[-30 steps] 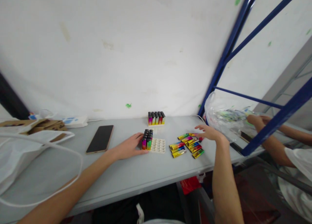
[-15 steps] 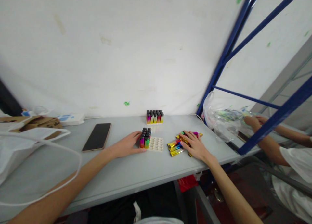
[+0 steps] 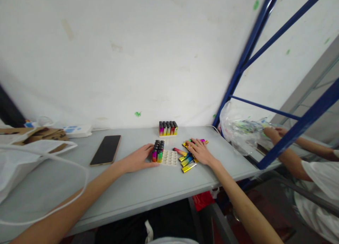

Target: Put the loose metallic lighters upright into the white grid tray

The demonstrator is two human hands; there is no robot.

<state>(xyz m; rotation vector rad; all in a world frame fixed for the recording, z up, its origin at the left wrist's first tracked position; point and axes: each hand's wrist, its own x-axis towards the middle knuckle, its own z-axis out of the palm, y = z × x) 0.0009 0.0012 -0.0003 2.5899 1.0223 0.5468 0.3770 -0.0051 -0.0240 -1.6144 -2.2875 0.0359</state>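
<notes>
A white lighter tray point(image 3: 170, 158) lies on the table, several upright lighters point(image 3: 158, 151) with black tops filling its left part. Its right part shows bare round holes. My left hand point(image 3: 140, 158) grips the tray's left side, thumb at the front corner and fingers behind the lighters. Flat on a pile of loose metallic lighters point(image 3: 188, 162) rests my right hand point(image 3: 201, 152), its fingers spread and covering part of the pile. The loose lighters are yellow, blue, red and purple, and some fan out toward the tray.
A full lighter tray point(image 3: 168, 128) stands near the wall. Left of me lie a phone point(image 3: 106, 150), cardboard point(image 3: 43, 135), a white bag point(image 3: 23, 162) and a white cable point(image 3: 86, 176). At right are a blue metal frame point(image 3: 235, 74), a plastic bag point(image 3: 238, 134) and another person's arms point(image 3: 291, 152).
My right hand has slid left with the loose lighters under it, bringing the pile closer to the tray and fanning it out. My left hand stays at the tray.
</notes>
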